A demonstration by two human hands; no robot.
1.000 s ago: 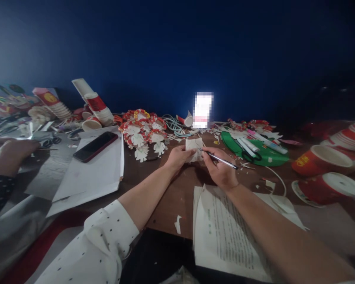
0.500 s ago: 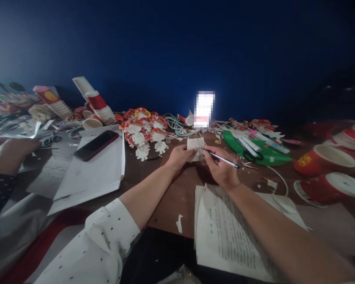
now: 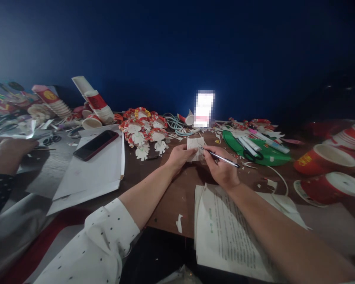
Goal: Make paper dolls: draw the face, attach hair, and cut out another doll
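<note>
A small piece of white paper (image 3: 195, 142) is pinched at its left side by my left hand (image 3: 178, 157). My right hand (image 3: 221, 167) grips a pen (image 3: 225, 159), whose tip rests at or just over the paper; faint lines seem to show there, too small to read. Left of my hands lies a cluster of paper dolls (image 3: 146, 132) with red, patterned hair. To the right sits a round green sheet (image 3: 273, 157) carrying several markers (image 3: 268, 141) and scissors with dark handles (image 3: 256, 156).
Printed pages (image 3: 221, 236) lie under my right forearm. Red paper cups (image 3: 324, 157) stand and lie at right; stacked cups (image 3: 99, 106) lean at back left. A phone (image 3: 96, 145) rests on white papers (image 3: 103, 177). A lit screen (image 3: 204, 110) stands behind. Another person's hand (image 3: 13, 152) is far left.
My hands, the pen and the paper hold almost the same place. The other person's hand at far left has shifted slightly to the left.
</note>
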